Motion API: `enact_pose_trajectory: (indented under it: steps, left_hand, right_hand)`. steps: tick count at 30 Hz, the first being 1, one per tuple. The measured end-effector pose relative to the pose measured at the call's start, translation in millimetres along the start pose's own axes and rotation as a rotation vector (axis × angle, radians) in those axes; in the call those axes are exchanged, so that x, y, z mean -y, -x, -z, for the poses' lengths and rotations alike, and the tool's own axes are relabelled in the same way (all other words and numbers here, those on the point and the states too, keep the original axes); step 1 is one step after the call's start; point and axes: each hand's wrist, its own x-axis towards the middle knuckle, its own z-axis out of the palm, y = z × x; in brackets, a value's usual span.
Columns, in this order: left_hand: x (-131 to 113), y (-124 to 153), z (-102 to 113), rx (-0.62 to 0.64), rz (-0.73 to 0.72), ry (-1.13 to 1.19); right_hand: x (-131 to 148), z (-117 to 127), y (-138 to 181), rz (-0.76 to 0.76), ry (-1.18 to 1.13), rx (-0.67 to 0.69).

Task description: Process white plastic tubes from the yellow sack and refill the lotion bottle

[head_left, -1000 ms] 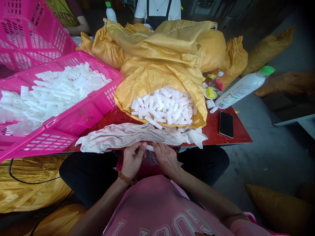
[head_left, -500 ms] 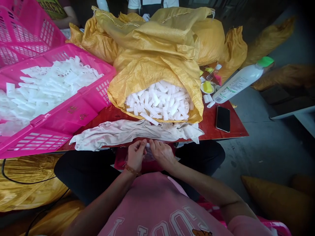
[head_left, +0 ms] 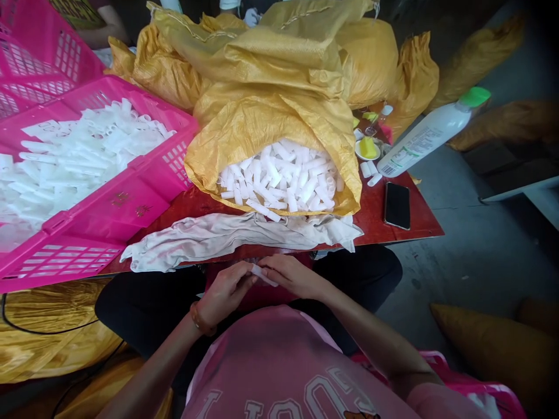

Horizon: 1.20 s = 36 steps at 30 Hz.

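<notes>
Over my lap, my left hand (head_left: 227, 288) and my right hand (head_left: 294, 276) meet at a white plastic tube (head_left: 264, 276). The left fingers pinch its upper left end, and the right fingers close on its side. It lies slanted down to the right. Just beyond the hands, a crumpled pale cloth (head_left: 236, 234) lies along the table's front edge. Behind the cloth, an open yellow woven sack (head_left: 262, 119) spills a heap of short white tubes (head_left: 288, 177). Between my knees a dark red container (head_left: 257, 298) shows in part, mostly hidden by my hands.
To the left stands a pink crate (head_left: 144, 186) full of translucent white tubes (head_left: 91, 145). A phone (head_left: 397, 205), a white bottle with a green cap (head_left: 428, 139) and a small dish with a yellow piece (head_left: 368, 148) sit at the right of the red table (head_left: 419, 224). People sit across.
My hands have come lower and nearer my body, with the left one shifting left. The white tube, mostly hidden before, now shows between them. The view has shifted slightly.
</notes>
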Motion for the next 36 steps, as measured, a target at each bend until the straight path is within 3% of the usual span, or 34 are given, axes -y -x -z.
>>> enact_pose_trajectory:
  steps: [4, 8, 14, 17, 21, 24, 28, 32, 36]
  left_hand:
    - [-13.0, 4.3, 5.5, 0.076, 0.069, 0.009]
    - [-20.3, 9.6, 5.3, 0.092, 0.071, 0.060]
    - [-7.2, 23.4, 4.4, 0.100, 0.047, 0.069]
    - [5.3, 25.5, -12.1, 0.134, 0.139, 0.195]
    - [24.1, 21.5, -44.8, 0.265, 0.266, 0.481]
    - [41.4, 14.5, -52.1, 0.314, 0.476, 0.654]
    - [61.4, -4.8, -48.8, 0.138, 0.836, 0.777]
    - [72.5, -20.2, -59.4, -0.028, 0.769, 0.661]
    - [105.0, -24.4, -71.7, -0.123, 0.820, 0.190]
  right_hand:
    - [7.9, 4.8, -8.5, 0.017, 0.218, 0.084]
    - [5.9, -7.1, -15.7, -0.011, 0.255, 0.098]
    - [-11.3, -22.7, -4.4, -0.126, -0.142, 0.033]
    - [-17.0, -31.2, 14.6, -0.130, -0.254, 0.102]
    - [-26.5, -54.8, 33.6, -0.211, 0.007, -0.002]
    - [-44.8, -70.1, 30.8, -0.225, 0.124, -0.061]
    - [-80.7, -77.6, 11.6, -0.218, 0.284, -0.069]
    - [-103.6, -84.1, -0.2, -0.292, 0.388, -0.029]
    - [-100.4, -88.9, 10.0, -0.377, 0.398, -0.075]
